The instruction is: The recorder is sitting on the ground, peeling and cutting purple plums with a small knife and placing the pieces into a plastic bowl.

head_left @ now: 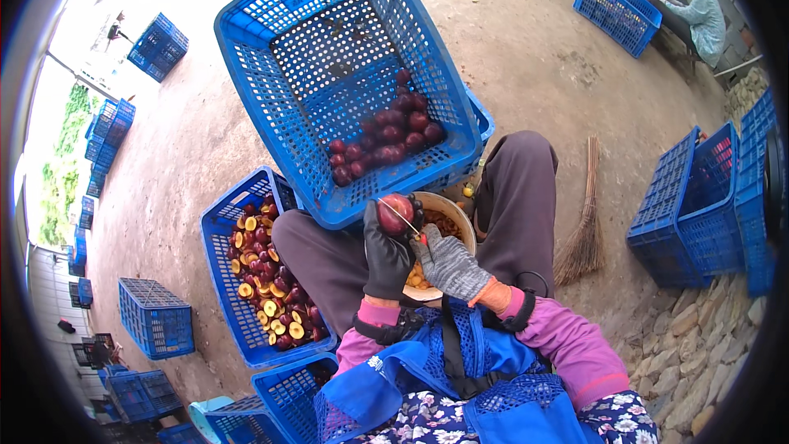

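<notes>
A dark red plum [393,215] sits in the black-gloved fingers of my left hand [385,261], above the near edge of the tilted blue crate [329,215]. My right hand [452,267], in a grey glove, is closed around a small knife [423,239] with a red handle. Its thin blade lies across the plum's face. Whole plums [394,131] are gathered at the near end of that crate. Below my hands, between my knees, stands a pale bucket [469,234] partly filled with orange-yellow bits. To my left, a blue crate [215,234] holds cut plums [271,279] with yellow flesh.
A straw broom [585,230] lies on the bare ground to the right. Stacked blue crates [690,205] stand at far right beside a stone pile [699,345]. More crates [156,316] line the left side. Another person [703,16] sits at the upper right near a crate [616,10].
</notes>
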Tool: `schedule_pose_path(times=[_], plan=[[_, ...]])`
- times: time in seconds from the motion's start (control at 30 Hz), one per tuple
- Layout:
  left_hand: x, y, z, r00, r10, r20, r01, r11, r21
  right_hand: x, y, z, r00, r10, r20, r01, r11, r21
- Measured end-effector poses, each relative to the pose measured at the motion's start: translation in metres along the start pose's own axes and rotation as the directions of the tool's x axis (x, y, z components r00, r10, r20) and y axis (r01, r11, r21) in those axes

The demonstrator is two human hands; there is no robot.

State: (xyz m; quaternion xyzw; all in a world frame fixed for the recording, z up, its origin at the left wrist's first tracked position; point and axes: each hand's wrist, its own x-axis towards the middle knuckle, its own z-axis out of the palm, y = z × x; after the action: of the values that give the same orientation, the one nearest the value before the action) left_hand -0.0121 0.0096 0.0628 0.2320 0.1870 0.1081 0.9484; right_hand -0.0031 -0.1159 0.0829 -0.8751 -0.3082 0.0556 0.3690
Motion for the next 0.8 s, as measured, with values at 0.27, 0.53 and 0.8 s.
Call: schedule_pose_path(times=[0.27,0.53,0.8], plan=[[-0.001,0.007,0.011,0.991,0.105,0.081,-0.123,0.958,0.259,0.004,0.011,0.021,0.995,0.057,-0.088,-0.049,0.995,0.083],[0.003,0.031,0.022,0.971,0.102,0.216,-0.217,0.75,0.625,0.022,0.023,0.008,0.992,-0.126,0.008,0.126,0.992,-0.014],[-0.006,0.037,0.001,0.983,0.096,0.154,-0.179,0.662,0.728,0.018,0.018,0.01,0.997,-0.004,0.079,0.003,1.0,0.021]])
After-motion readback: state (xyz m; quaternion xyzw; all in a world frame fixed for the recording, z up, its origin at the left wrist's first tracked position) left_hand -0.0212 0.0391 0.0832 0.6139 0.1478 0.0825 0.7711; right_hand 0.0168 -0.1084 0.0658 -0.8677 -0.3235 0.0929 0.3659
